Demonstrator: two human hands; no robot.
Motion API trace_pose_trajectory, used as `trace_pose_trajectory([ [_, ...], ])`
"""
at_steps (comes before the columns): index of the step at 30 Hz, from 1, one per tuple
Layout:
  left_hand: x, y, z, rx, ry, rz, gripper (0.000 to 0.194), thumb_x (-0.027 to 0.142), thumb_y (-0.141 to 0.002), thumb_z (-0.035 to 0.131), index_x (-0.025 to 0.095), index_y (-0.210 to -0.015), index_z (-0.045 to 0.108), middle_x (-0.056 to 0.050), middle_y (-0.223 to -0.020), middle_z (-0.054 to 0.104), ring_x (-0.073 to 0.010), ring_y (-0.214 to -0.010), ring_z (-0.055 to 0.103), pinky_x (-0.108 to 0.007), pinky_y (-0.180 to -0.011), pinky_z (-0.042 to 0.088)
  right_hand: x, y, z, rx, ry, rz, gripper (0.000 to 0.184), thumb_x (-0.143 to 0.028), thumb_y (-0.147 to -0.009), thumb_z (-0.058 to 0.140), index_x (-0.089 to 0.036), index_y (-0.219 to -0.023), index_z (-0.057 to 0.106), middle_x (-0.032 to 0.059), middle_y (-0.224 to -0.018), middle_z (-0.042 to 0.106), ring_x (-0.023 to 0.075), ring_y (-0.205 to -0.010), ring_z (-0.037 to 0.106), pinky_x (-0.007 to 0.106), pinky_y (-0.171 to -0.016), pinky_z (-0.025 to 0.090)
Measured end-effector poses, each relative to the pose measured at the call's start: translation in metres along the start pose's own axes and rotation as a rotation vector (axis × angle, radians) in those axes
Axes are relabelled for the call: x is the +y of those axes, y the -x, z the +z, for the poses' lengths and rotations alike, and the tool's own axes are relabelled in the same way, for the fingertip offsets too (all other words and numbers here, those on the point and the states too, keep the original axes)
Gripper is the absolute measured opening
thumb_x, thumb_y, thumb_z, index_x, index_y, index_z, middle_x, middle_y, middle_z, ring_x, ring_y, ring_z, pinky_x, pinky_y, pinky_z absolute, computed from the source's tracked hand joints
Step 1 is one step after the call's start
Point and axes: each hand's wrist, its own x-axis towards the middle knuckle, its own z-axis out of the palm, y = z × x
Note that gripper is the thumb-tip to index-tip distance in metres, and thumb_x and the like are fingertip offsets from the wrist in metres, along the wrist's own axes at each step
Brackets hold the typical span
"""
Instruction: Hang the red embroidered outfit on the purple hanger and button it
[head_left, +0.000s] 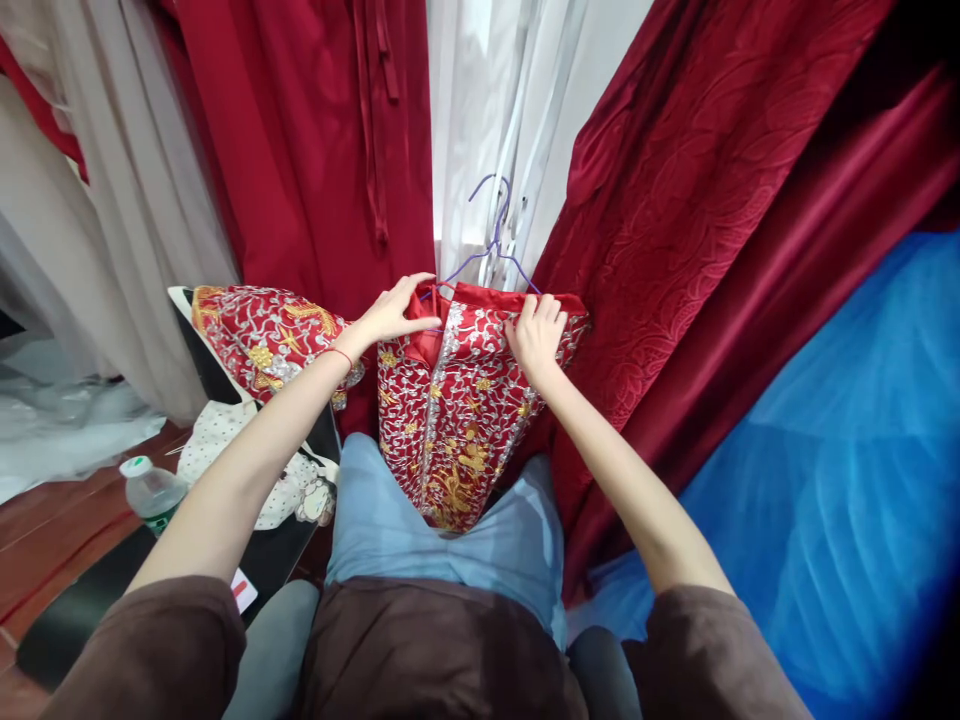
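A red skirt (469,420) with silver and gold embroidery hangs upright between my knees, its plain red waistband (517,302) at the top. Inside it sits a purple wire hanger (496,245), hook upward, its lower part hidden. My left hand (399,308) is around the waistband's left end, thumb and fingers on either side of the red satin. With fingers bent over the top edge at the right, my right hand (537,338) grips the skirt. A matching embroidered piece (281,335) lies to the left, partly behind my left forearm.
Dark red cloth hangs on the left (307,130) and right (690,200). White drapery (465,90) is behind the hanger. Blue tulle (840,430) spreads at the right. On the left are a dotted white cloth (214,445) and a plastic bottle (152,490).
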Motion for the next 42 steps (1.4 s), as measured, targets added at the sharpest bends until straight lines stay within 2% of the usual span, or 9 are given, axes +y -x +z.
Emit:
trace_pose_trajectory([
  [2, 0.001, 0.007, 0.001, -0.037, -0.159, 0.077, 0.087, 0.063, -0.078, 0.073, 0.023, -0.147, 0.041, -0.016, -0.140, 0.053, -0.0357, -0.125, 0.055, -0.049, -0.105, 0.041, -0.025, 0.012, 0.011, -0.066, -0.114, 0.061, 0.040, -0.038, -0.098, 0.049, -0.007, -0.123, 0.054, 0.0247, -0.121, 0.058, 0.0322, -0.105, 0.059, 0.043, -0.087, 0.047],
  [5, 0.003, 0.006, 0.009, -0.016, -0.349, 0.073, 0.065, 0.058, -0.086, 0.068, 0.019, -0.135, 0.054, -0.018, -0.126, 0.059, -0.0336, -0.116, 0.059, -0.043, -0.100, 0.043, -0.057, 0.036, 0.026, -0.118, -0.319, 0.075, 0.032, -0.041, -0.102, 0.042, -0.014, -0.109, 0.059, 0.0161, -0.111, 0.060, 0.0238, -0.091, 0.061, 0.034, -0.078, 0.048],
  [9, 0.006, -0.004, 0.024, 0.055, -0.426, -0.038, 0.041, 0.054, -0.098, 0.050, 0.020, -0.117, 0.064, -0.013, -0.107, 0.066, -0.0275, -0.101, 0.063, -0.034, -0.085, 0.042, -0.087, 0.082, 0.049, 0.006, -0.487, 0.037, 0.023, -0.033, -0.100, 0.046, -0.017, -0.096, 0.061, 0.0120, -0.103, 0.059, 0.0232, -0.097, 0.056, 0.035, -0.087, 0.047],
  [15, 0.028, -0.006, 0.038, 0.214, -0.339, -0.216, 0.049, 0.059, -0.100, 0.042, 0.020, -0.099, 0.071, -0.011, -0.098, 0.067, -0.0267, -0.099, 0.062, -0.036, -0.089, 0.039, -0.114, 0.134, 0.095, -0.074, -0.559, 0.142, 0.023, -0.040, -0.093, 0.060, -0.017, -0.093, 0.063, 0.0137, -0.102, 0.061, 0.0264, -0.098, 0.055, 0.039, -0.090, 0.047],
  [19, 0.051, -0.004, 0.048, 0.312, -0.288, -0.334, 0.059, 0.073, -0.087, 0.056, 0.018, -0.096, 0.074, -0.014, -0.104, 0.066, -0.0321, -0.107, 0.057, -0.043, -0.098, 0.036, -0.120, 0.137, 0.113, -0.110, -0.638, 0.265, 0.018, -0.033, -0.094, 0.057, -0.017, -0.095, 0.063, 0.0165, -0.107, 0.063, 0.0280, -0.101, 0.057, 0.041, -0.091, 0.046],
  [28, 0.064, -0.013, 0.049, 0.301, -0.100, -0.475, 0.035, 0.056, -0.090, 0.064, 0.028, -0.102, 0.080, -0.010, -0.116, 0.065, -0.0327, -0.115, 0.051, -0.047, -0.104, 0.033, -0.118, 0.129, 0.109, -0.264, -1.102, 0.522, 0.014, -0.028, -0.084, 0.054, -0.022, -0.072, 0.052, -0.0012, -0.069, 0.057, 0.0160, -0.065, 0.051, 0.029, -0.071, 0.042],
  [32, 0.061, -0.013, 0.046, 0.276, -0.077, -0.475, 0.033, 0.055, -0.089, 0.066, 0.029, -0.104, 0.080, -0.009, -0.121, 0.065, -0.0325, -0.118, 0.050, -0.048, -0.105, 0.031, -0.112, 0.121, 0.108, -0.383, -1.317, 0.614, 0.019, -0.031, -0.076, 0.057, -0.022, -0.061, 0.051, -0.0044, -0.057, 0.052, 0.0132, -0.058, 0.045, 0.027, -0.065, 0.039],
  [38, 0.057, -0.011, 0.050, 0.237, -0.113, -0.452, 0.037, 0.056, -0.094, 0.059, 0.029, -0.109, 0.079, -0.010, -0.123, 0.063, -0.0335, -0.121, 0.048, -0.050, -0.107, 0.030, -0.111, 0.121, 0.106, -0.403, -1.394, 0.620, 0.014, -0.033, -0.073, 0.055, -0.023, -0.064, 0.049, -0.0045, -0.056, 0.052, 0.0129, -0.055, 0.048, 0.026, -0.062, 0.042],
  [42, 0.042, -0.005, 0.029, 0.067, -0.149, -0.279, 0.035, 0.051, -0.094, 0.059, 0.028, -0.113, 0.078, -0.010, -0.118, 0.061, -0.0325, -0.120, 0.049, -0.049, -0.108, 0.032, -0.108, 0.125, 0.105, -0.408, -1.415, 0.614, 0.012, -0.032, -0.072, 0.054, -0.023, -0.067, 0.048, -0.0069, -0.055, 0.049, 0.0121, -0.053, 0.047, 0.025, -0.059, 0.042],
])
